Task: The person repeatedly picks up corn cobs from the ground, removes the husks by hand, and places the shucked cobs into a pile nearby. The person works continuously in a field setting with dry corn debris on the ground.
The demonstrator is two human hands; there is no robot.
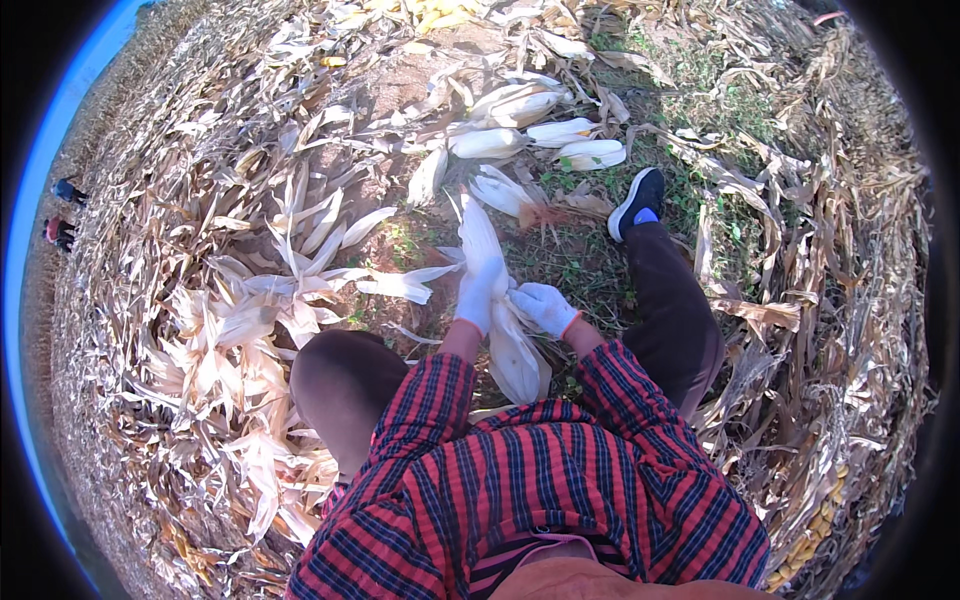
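Observation:
In front of my body, my left hand (480, 292), in a white knit glove, is wrapped around an ear of corn (480, 232) in its pale, dry husk. Broad husk leaves (517, 360) extend from below the hands toward my shirt. Also gloved, my right hand (546, 306) pinches the husk at its right side. The husk covers whatever kernels are inside. Just beyond lies another husk-covered ear (501, 191) with reddish-brown silk at one end. Several more ears in husks (517, 105) are grouped farther out on the soil.
Loose stripped husks (225, 352) are heaped by my left knee. Bare yellow cobs (442, 13) lie at the far edge, and more yellow cobs (810, 536) at lower right. My shoe (637, 199) rests on weedy ground. Dry stalks (840, 300) cover the right. Two people (64, 214) are far off left.

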